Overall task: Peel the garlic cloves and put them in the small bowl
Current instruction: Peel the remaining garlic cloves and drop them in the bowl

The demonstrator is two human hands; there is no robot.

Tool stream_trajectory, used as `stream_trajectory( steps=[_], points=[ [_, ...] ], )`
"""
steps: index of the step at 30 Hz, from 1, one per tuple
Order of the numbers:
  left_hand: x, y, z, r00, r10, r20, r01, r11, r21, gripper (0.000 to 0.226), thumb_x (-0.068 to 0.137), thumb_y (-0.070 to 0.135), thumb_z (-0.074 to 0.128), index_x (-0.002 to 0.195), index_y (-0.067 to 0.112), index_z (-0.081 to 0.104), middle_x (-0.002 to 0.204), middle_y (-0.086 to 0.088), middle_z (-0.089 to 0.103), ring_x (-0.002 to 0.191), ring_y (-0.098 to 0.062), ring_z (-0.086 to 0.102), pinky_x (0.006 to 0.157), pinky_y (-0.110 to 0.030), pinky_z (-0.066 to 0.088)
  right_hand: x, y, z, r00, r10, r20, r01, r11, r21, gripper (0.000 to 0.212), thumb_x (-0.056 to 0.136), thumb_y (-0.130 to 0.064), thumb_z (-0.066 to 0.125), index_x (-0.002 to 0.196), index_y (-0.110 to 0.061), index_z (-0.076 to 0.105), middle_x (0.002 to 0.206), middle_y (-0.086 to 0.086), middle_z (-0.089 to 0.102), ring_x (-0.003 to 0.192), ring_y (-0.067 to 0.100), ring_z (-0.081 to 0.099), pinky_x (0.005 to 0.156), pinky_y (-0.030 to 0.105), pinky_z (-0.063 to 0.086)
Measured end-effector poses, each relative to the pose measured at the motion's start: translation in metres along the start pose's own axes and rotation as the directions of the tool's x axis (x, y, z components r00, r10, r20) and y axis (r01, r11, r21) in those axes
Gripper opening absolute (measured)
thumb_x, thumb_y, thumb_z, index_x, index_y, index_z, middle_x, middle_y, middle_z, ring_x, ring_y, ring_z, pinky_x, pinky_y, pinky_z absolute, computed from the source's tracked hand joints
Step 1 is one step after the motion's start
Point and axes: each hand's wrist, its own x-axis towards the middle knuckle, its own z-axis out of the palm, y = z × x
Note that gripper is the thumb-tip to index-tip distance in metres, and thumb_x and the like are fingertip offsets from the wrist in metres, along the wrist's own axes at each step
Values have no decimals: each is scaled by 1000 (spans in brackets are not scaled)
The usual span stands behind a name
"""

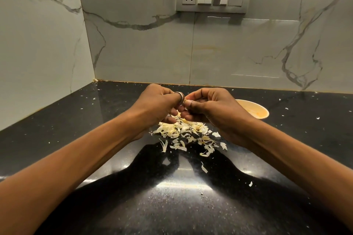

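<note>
Together, left hand (158, 105) and right hand (214, 109), grip on clove (185, 102).

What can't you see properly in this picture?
- The clove: head view, only a pale sliver shows; fingers of the left hand and right hand cover the rest.
- The bowl: the right hand hides its near-left part, so I cannot tell what is inside.
- Anything under the peels: the pile and both hands hide it.
</note>
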Motion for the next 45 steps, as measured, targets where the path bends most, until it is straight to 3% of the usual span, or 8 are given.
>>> stream_trajectory(
  steps=[6, 18, 24, 28, 34, 45],
  points=[
    [1, 2, 0, 998, -65, 27, 67, 995, -75, 27, 99, 14, 55, 100, -10, 67, 74, -7, 57, 51, -6, 53, 47, -19, 51, 1, 1, -1, 1000, 5, -5, -5, 999, -44, 14, 97, -2, 61, 108, 3, 67, 98, 19, 65, 84, 16, 64, 66, 21, 56],
    [0, 4, 0, 992, -115, 56, 117, 993, -32, 21, 98, 20, 55, 89, 4, 66, 72, -4, 54, 52, -8, 51, 49, -20, 53, 3, 1, -2, 1000, 19, -22, -17, 999, 50, 11, 98, -4, 60, 106, -2, 67, 90, 8, 66, 80, 13, 65, 63, 21, 55],
    [4, 1, -3, 989, -130, 75, 124, 988, 89, 25, 100, 22, 54, 86, 6, 67, 72, -5, 55, 51, -8, 52, 50, -21, 52, 2, -1, -3, 996, -23, -90, 34, 991, 129, 12, 98, -6, 59, 107, -3, 66, 88, 6, 68, 74, 8, 66, 62, 19, 55],
    [4, -1, -4, 999, -15, 30, 7, 969, 245, 28, 100, 29, 56, 87, 8, 70, 77, -8, 63, 57, -11, 56, 50, -21, 50, 2, -5, -5, 997, -14, -74, 21, 994, 104, 12, 98, -6, 59, 107, -3, 66, 95, 9, 71, 80, 12, 69, 63, 21, 56],
    [2, 3, -6, 992, 127, 21, -128, 987, 96, 11, 97, 18, 63, 97, 11, 72, 94, -11, 71, 63, -7, 62, 50, -21, 52, 2, -4, -6, 1000, 6, -22, -6, 1000, 2, 15, 99, -2, 56, 110, 1, 66, 93, 13, 69, 77, 16, 66, 64, 22, 57],
    [3, 5, -10, 998, 51, 48, -50, 998, -31, 12, 88, 18, 74, 99, 12, 77, 93, -9, 74, 68, -7, 66, 55, -27, 60, 2, -7, -6, 999, 35, -11, -35, 997, 68, 8, 95, 0, 61, 98, 0, 69, 85, 14, 68, 69, 15, 66, 63, 23, 58]
  ],
)
